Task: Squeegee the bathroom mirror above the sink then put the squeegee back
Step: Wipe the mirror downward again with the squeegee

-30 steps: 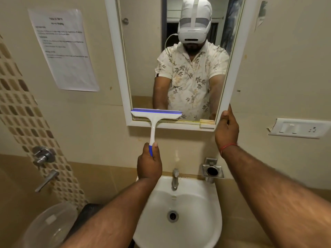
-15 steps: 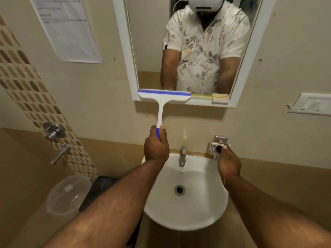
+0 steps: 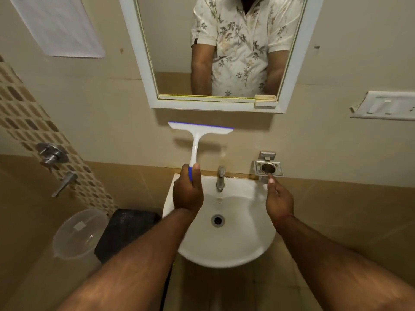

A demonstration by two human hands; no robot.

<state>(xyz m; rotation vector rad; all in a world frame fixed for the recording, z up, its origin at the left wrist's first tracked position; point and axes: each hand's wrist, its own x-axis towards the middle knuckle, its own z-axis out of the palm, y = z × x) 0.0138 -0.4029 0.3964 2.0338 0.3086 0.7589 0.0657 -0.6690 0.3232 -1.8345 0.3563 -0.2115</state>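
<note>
My left hand (image 3: 188, 191) grips the blue end of the handle of a white squeegee (image 3: 197, 135) with a blue blade edge. The squeegee stands upright against the wall, its blade below the white-framed mirror (image 3: 143, 63) and apart from it. The mirror reflects a person's torso in a floral shirt. My right hand (image 3: 278, 196) hovers over the right rim of the white sink (image 3: 235, 250), fingers apart and holding nothing, its fingertips just below a metal ring holder (image 3: 268, 169) on the wall.
A tap (image 3: 220, 178) stands at the back of the sink. Left of the sink sit a black bin (image 3: 125, 232) and a clear plastic bucket (image 3: 78, 234). Shower valves (image 3: 52, 153) are on the tiled left wall, a switch plate (image 3: 384, 105) on the right, a paper notice (image 3: 58, 25) upper left.
The squeegee has come down off the mirror's lower edge to the wall below it. My right hand left the mirror frame and dropped beside the metal holder. The view tilted down.
</note>
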